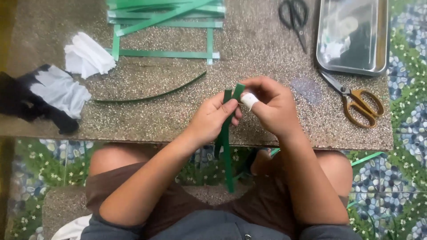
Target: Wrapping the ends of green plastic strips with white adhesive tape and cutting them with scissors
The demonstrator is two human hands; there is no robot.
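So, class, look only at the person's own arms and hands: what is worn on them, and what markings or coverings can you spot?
Both forearms are bare, with no sleeves reaching them, no watch and no bracelet. The left hand wears nothing. The right hand has a white bandage wrapped round one finger. No gloves or rings show on either.

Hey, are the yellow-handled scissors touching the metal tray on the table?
Cannot tell. In the head view the blade tips of the yellow-handled scissors reach right up to the lower edge of the metal tray, and no clear gap or contact shows there.
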